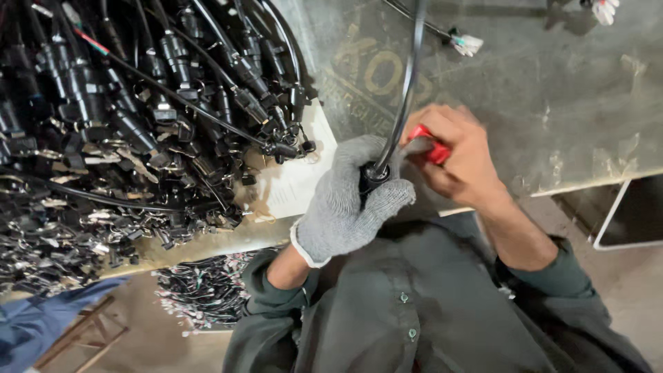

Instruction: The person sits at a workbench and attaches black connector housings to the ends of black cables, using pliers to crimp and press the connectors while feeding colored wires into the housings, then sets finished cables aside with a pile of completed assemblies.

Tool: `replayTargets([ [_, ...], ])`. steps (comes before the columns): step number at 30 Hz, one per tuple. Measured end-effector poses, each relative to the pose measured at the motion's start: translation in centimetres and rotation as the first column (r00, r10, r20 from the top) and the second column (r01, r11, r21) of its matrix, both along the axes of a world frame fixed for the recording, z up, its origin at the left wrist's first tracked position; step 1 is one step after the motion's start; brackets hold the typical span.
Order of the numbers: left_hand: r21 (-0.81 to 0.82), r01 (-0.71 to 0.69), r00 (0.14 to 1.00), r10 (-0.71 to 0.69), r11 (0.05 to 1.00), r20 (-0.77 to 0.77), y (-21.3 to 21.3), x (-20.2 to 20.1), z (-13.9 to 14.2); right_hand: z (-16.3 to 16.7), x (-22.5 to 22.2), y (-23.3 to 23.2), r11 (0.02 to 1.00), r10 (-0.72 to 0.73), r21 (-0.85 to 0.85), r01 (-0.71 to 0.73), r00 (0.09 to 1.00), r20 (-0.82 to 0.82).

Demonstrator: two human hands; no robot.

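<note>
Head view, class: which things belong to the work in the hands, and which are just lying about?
In hand:
- left hand, gloved, gripping the black connector
- black cable rising from it
- right hand holding the red tool

Lying about:
- pile of black cable assemblies
- white plugs
- paper sheet
- heap on the floor

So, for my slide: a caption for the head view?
Gloved left hand grips black cable; bare right hand holds red-handled tool.
</note>
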State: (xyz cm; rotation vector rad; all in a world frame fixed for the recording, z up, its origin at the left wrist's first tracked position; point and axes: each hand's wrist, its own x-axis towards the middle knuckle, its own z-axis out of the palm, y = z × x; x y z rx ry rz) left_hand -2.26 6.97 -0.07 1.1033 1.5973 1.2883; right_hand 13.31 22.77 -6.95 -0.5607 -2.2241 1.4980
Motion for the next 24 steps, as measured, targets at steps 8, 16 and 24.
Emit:
replayTargets([
  [8,0.038,0.104,0.943,-0.111,0.994,0.313,-0.7,0.3,1.8,3.9,-2.0,0.3,0.878,0.010,0.476,-0.037,0.998,0.058],
  [16,-0.197,0.101,0.946,-0.032,0.975,0.324,-0.1,-0.2,2.0,2.6,-2.0,0.3,0.836,-0.063,0.546,-0.064,0.975,0.212],
  [24,-0.257,0.122,0.990,-0.101,0.959,0.094,0.2,-1.1,3.6,1.6,-1.4,1.3,0.872,0.066,0.478,-0.107,0.993,0.103],
])
